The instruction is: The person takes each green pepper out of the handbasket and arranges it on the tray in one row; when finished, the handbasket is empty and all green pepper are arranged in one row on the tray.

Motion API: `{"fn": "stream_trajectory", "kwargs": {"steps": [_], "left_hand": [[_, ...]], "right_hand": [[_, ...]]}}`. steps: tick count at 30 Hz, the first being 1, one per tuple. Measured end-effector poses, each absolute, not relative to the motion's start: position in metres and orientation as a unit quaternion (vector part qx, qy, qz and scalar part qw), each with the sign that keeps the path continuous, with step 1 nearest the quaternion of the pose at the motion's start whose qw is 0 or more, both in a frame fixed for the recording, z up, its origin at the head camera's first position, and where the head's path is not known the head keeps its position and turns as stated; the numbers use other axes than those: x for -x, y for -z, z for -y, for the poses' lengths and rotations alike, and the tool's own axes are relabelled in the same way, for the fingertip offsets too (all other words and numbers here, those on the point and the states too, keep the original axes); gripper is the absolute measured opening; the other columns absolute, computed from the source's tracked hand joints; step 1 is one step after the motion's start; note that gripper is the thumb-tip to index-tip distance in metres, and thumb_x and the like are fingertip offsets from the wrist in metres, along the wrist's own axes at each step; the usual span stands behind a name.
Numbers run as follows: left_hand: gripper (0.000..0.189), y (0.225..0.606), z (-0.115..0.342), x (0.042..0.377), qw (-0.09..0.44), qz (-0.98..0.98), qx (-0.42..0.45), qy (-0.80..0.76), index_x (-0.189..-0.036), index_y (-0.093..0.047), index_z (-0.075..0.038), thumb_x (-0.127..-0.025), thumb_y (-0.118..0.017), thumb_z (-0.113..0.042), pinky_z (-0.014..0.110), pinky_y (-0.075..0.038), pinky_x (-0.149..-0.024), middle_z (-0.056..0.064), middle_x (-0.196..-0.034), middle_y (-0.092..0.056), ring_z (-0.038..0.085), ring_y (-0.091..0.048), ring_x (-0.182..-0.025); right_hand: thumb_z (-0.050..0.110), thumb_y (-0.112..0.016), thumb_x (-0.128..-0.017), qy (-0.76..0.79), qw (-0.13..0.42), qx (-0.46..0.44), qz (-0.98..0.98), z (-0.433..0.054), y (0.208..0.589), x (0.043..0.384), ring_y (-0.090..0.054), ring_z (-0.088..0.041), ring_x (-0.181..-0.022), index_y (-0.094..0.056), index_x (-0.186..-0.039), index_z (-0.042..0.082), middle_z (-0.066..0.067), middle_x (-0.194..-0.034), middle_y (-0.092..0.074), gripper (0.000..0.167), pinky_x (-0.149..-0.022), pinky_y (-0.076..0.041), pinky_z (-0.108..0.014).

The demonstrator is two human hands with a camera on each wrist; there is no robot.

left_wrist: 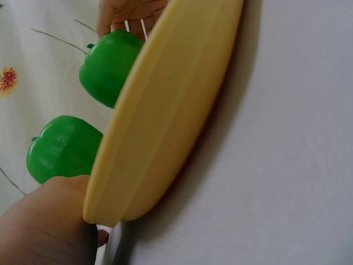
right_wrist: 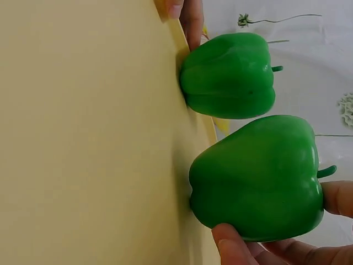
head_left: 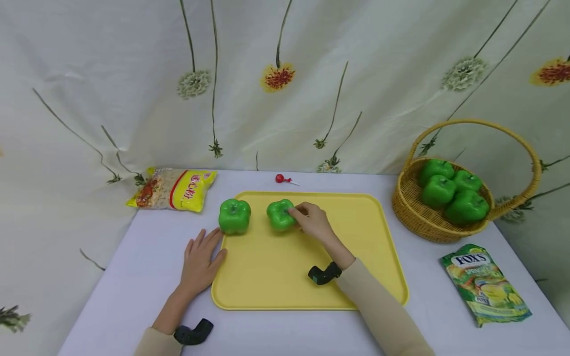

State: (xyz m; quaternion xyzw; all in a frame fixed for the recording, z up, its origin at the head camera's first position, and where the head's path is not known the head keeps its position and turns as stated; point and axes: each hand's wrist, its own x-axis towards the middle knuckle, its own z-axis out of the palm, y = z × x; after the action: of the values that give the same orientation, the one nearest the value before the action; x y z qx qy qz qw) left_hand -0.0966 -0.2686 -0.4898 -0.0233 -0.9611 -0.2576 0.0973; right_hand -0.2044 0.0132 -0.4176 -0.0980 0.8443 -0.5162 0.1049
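My right hand (head_left: 315, 223) pinches a green bell pepper (head_left: 278, 215) over the back of the yellow tray (head_left: 267, 277). In the right wrist view the thumb lies near the stem of this pepper (right_wrist: 259, 176), with fingers along its side and its base close to the tray. A second bell pepper (head_left: 234, 217) sits upright at the tray's back left corner. My left hand (head_left: 199, 262) lies with fingers spread at the tray's left rim, fingertips near that second pepper. The left wrist view shows the tray's side wall (left_wrist: 165, 110) partly hiding both peppers.
At the right stands a wicker basket (head_left: 418, 223) with a tall handle and several green peppers (head_left: 438, 190). A green FOX'S candy bag (head_left: 485, 284) lies in front of it. A yellow food packet (head_left: 173, 189) is at the back left. Behind the tray lies a red lollipop (head_left: 280, 178).
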Motion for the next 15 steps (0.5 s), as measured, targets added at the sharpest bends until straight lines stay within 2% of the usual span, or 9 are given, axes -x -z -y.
{"fn": "stream_trajectory", "kwargs": {"steps": [9,15], "left_hand": [[0.051,0.489,0.267,0.097,0.095,0.962,0.022,0.253,-0.145,-0.043,-0.003,-0.099,-0.052,-0.023,0.068,-0.005,-0.115,0.020,-0.152,-0.040,0.048,-0.018,-0.145],[0.051,0.489,0.268,0.097,0.096,0.962,0.021,0.254,-0.145,-0.044,-0.003,-0.098,-0.052,-0.023,0.068,-0.005,-0.115,0.019,-0.152,-0.040,0.048,-0.018,-0.145]], "right_hand": [[0.040,-0.055,-0.099,0.518,0.136,0.122,-0.835,-0.001,0.420,0.202,-0.072,-0.028,-0.080,-0.050,-0.137,0.003,-0.020,-0.110,-0.067,0.053,-0.070,-0.060,-0.038],[0.040,-0.054,-0.100,0.524,0.150,0.142,-0.826,0.005,0.421,0.201,-0.073,-0.030,-0.080,-0.043,-0.144,0.005,-0.020,-0.107,-0.067,0.057,-0.068,-0.060,-0.037]]}}
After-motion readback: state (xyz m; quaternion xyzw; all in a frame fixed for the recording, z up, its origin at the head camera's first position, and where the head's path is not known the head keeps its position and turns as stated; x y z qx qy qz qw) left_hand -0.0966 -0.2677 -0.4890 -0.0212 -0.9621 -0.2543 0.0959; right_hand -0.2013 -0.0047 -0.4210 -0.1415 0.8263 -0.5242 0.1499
